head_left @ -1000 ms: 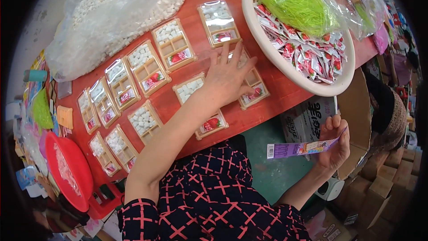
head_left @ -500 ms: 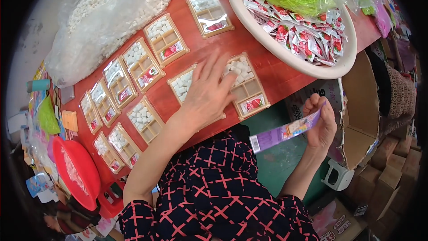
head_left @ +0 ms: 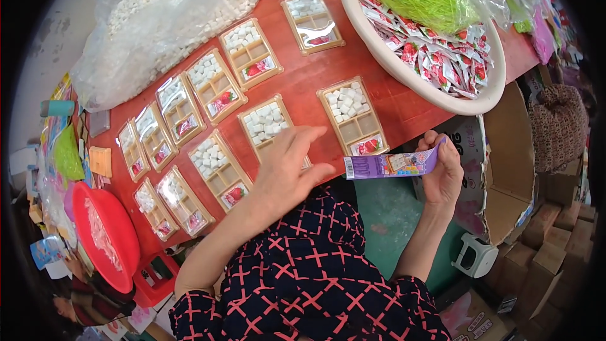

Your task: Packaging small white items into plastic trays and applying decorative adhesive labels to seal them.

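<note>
The landmark is the front-right compartment tray [head_left: 368, 124], whose long axis runs away from the person across the table [head_left: 404, 104], its near end slanting slightly right. White cubes [head_left: 347, 102] fill its far compartment; a strawberry-printed sachet [head_left: 366, 146] lies in its near one.

The purple printed card strip [head_left: 391, 165] is just in front of that tray's near end, its long axis crosswise to the tray's. Whether it touches the tray cannot be told. The right hand [head_left: 444, 173], to the tray's right and nearer the body, pinches the strip's right end.

The left hand [head_left: 293, 167] is to the tray's left, thumb and fingers spread with nothing between them, partly covering the neighbouring tray [head_left: 266, 146]. Its fingertips are nearer to the landmark tray than the right hand's.
</note>
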`<state>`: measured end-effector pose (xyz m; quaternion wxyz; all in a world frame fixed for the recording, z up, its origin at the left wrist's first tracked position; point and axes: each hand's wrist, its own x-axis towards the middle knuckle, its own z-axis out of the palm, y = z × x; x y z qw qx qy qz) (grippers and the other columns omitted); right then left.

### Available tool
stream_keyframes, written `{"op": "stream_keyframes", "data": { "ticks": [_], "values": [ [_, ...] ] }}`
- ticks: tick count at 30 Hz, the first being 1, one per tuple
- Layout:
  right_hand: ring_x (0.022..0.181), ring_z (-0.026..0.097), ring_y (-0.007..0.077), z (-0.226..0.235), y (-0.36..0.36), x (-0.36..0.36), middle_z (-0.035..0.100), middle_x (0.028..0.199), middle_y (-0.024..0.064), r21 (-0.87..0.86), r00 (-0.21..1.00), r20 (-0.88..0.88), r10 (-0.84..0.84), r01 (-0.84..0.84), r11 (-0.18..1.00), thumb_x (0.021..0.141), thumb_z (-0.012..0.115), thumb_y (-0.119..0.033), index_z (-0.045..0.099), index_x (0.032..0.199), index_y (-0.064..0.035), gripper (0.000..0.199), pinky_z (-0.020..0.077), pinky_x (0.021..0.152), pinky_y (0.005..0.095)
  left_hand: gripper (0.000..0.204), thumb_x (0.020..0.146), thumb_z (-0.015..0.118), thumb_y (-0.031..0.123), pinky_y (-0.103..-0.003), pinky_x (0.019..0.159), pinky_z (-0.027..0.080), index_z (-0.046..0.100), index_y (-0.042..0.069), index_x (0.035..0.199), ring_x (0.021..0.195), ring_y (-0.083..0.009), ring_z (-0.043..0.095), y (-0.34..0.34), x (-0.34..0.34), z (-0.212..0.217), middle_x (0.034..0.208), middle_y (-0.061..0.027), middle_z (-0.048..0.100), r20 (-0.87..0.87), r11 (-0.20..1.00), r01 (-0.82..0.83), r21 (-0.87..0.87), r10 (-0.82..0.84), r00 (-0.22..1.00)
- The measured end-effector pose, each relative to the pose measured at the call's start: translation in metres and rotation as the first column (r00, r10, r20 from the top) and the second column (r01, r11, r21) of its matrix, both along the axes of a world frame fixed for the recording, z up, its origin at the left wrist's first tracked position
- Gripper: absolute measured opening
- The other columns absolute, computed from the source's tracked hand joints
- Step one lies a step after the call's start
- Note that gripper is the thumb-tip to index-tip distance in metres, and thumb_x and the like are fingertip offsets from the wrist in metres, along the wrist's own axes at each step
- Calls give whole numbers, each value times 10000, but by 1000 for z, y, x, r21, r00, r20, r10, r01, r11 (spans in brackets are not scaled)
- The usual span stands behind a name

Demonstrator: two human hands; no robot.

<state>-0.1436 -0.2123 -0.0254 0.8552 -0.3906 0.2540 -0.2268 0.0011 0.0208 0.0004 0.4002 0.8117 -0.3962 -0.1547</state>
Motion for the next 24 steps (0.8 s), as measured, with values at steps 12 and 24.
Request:
{"op": "stream_keyframes", "data": {
  "ticks": [12, 24],
  "values": [
    [748, 548, 99, -14, 7, 36, 608, 833, 38, -351, 938, -346, -9, -121, 928, 793, 629, -112, 587, 900, 10, 167, 433, 707, 233, 502, 761, 637, -31, -207, 573, 451, 370, 34, 1181, 675, -94, 562, -22, -9, -21, 780, -65, 584, -678, 953, -304, 0, 223, 700],
    [635, 553, 175, -9, 17, 78, 587, 715, 100, -783, 712, -609, -350, -466, 413, 633, 746, -214, 602, 791, 23, 319, 431, 616, 299, 478, 759, 590, 25, -342, 581, 477, 359, -5, 1176, 642, -247, 612, -34, 6, -21, 753, -156, 610, -350, 933, -315, 174, 358, 866]
  ]
}}
